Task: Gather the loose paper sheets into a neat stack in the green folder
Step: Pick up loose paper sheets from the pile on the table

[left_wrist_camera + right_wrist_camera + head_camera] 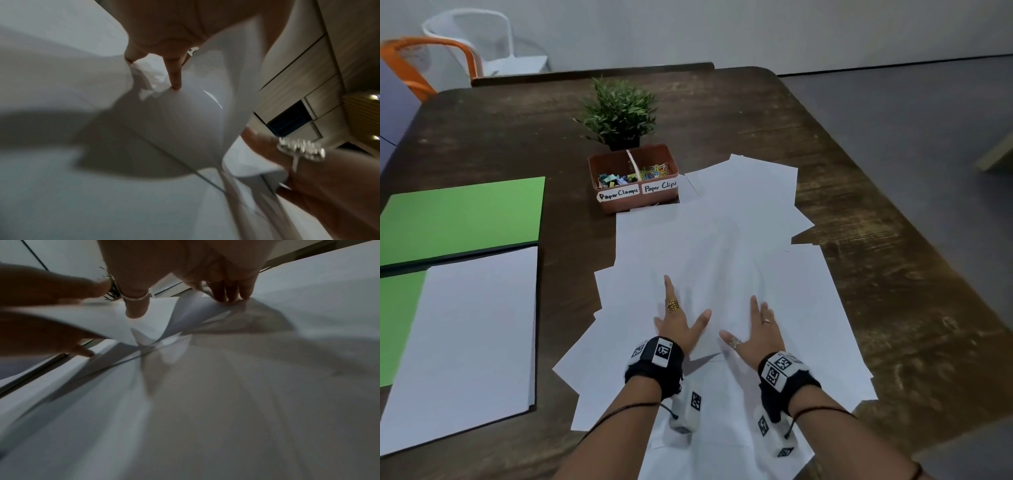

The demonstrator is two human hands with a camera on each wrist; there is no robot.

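Note:
Several loose white paper sheets (pixel 722 246) lie fanned out over the middle of the dark wooden table. Both hands lie flat on them near the front. My left hand (pixel 681 322) has its fingers spread and straight, and my right hand (pixel 758 330) lies palm down beside it. In the left wrist view a fingertip (pixel 174 84) presses on a sheet (pixel 185 121) that bulges upward. In the right wrist view the fingertips (pixel 228 295) push on a buckled sheet (pixel 164 318). The open green folder (pixel 462 219) lies at the left, with a squared stack of sheets (pixel 469 342) on its near half.
A brown tray (pixel 633 202) labelled for paper clamps and paper clips stands behind the sheets, touching their far edge. A small potted plant (pixel 619 113) is behind it. Orange and white chairs (pixel 448 61) stand beyond the table's far left corner.

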